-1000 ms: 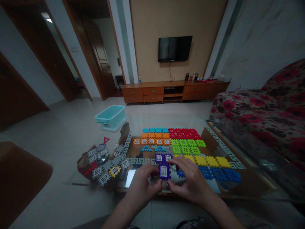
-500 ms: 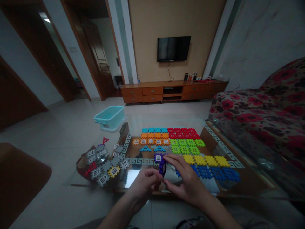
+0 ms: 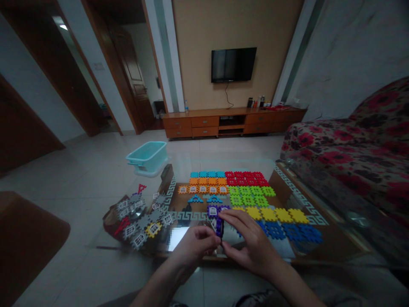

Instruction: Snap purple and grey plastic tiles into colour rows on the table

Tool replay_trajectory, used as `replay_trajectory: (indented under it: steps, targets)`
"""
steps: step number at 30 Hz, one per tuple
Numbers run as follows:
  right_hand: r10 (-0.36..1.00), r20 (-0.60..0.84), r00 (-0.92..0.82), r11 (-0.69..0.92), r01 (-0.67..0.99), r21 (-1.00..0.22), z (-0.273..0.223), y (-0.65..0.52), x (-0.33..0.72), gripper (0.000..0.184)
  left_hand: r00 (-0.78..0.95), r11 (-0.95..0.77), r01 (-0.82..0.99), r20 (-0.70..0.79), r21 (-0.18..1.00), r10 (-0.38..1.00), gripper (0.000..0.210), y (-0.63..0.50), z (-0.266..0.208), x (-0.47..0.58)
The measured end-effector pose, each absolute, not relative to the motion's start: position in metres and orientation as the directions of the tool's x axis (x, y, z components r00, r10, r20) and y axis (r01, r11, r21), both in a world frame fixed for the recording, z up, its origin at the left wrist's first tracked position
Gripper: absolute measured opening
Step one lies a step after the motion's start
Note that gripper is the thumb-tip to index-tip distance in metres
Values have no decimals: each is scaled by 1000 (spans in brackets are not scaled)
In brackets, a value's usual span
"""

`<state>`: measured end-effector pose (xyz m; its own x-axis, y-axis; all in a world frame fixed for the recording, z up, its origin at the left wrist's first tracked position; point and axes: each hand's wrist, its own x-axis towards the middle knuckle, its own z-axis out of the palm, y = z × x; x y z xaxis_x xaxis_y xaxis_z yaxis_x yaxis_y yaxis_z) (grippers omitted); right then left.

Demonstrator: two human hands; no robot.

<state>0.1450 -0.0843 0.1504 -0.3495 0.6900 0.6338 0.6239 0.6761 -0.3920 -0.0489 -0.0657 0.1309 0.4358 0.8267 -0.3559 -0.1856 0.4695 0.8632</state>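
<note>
A purple interlocking building tile is held almost edge-on above the near part of the glass table. My left hand is closed, pinching the tile's lower left edge between thumb and fingers. Curved around its right side, my right hand grips it with fingertips at the top and thumb near the bottom. Just behind lie purple tiles with white windows, one partly covered by my right fingers. Yellow tiles and blue tiles run in rows to the right, some hidden behind my right hand.
Light blue, orange, red and green tiles form rows farther back on the glass table. Two blue roof-shaped pieces lie before them. Grey tiles are heaped at the left. A turquoise bin stands beyond; a floral sofa is right.
The purple tile in my hands has turned more edge-on and shifted slightly right. More of the purple window tiles behind it now shows. Both hands keep their grip.
</note>
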Motion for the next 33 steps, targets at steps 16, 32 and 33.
replay_trajectory:
  steps: [16, 32, 33]
  targets:
    - [687, 638, -347, 681, 612, -401, 150, -85, 147, 53, 474, 468, -189, -337, 863, 814, 41, -63, 130, -53]
    - [704, 622, -343, 679, 582, -447, 148, -84, 146, 54, 486, 469, -167, -341, 867, 804, 37, -68, 142, -54]
    - [706, 620, -342, 677, 583, -449, 147, -84, 146, 54, 484, 466, -172, -337, 868, 807, 37, -68, 141, -54]
